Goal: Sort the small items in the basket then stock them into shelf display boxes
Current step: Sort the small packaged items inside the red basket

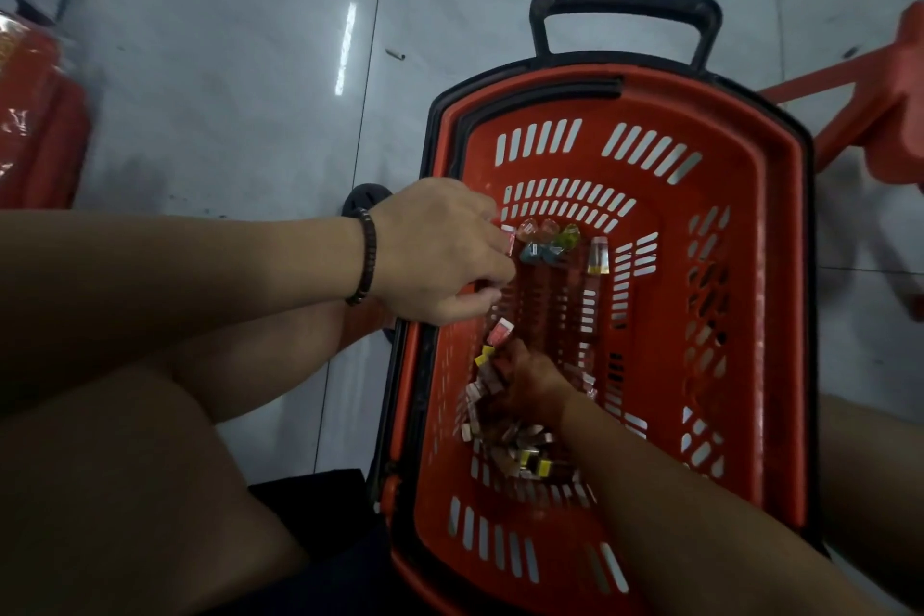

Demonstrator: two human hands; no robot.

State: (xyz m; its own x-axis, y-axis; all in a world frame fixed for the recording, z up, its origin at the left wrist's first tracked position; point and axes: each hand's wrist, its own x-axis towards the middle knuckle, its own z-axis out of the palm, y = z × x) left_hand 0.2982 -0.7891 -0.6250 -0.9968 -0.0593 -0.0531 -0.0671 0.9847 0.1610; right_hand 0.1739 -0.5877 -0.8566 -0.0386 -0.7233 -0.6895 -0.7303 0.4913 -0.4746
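Observation:
A red slotted shopping basket (pixel 780 225) with a black handle stands on the floor in front of me. A pile of small wrapped items (pixel 515 450) lies at its near end. A few sorted ones (pixel 550 240), clear, green and blue, sit in a row at the far end, with a yellow-ended tube (pixel 598 256) beside them. My left hand (pixel 440 250) reaches over the left rim, fingers pinched on a small red-and-white packet (pixel 509 238) next to that row. My right hand (pixel 530 380) is down in the pile, fingers curled among the items; a pink packet (pixel 500 331) lies at its fingertips.
A red plastic stool (pixel 890 115) stands to the right of the basket. A red packaged object (pixel 35 115) lies at the far left on the grey tiled floor (pixel 225 65). My bare knees fill the lower left, close to the basket's left rim.

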